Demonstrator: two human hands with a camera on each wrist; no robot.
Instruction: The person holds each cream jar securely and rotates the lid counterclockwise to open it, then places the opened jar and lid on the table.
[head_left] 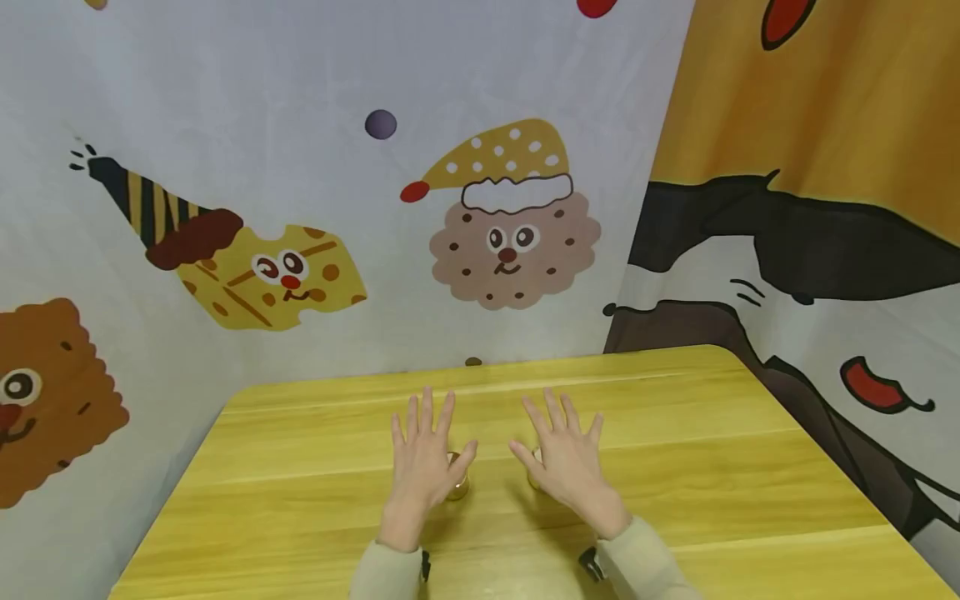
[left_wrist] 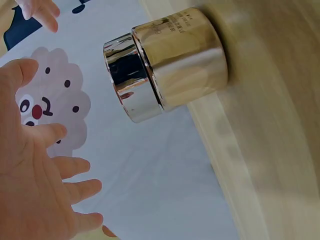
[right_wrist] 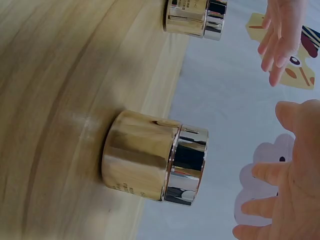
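Hands point(head_left: 424, 462) point(head_left: 568, 465) spread near glossy, cylindrical golden jars point(left_wrist: 166, 65) point(right_wrist: 154, 158).

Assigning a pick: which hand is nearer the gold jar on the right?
Right: the right hand hovers above the right jar; the left hand is farther left, near the left jar.
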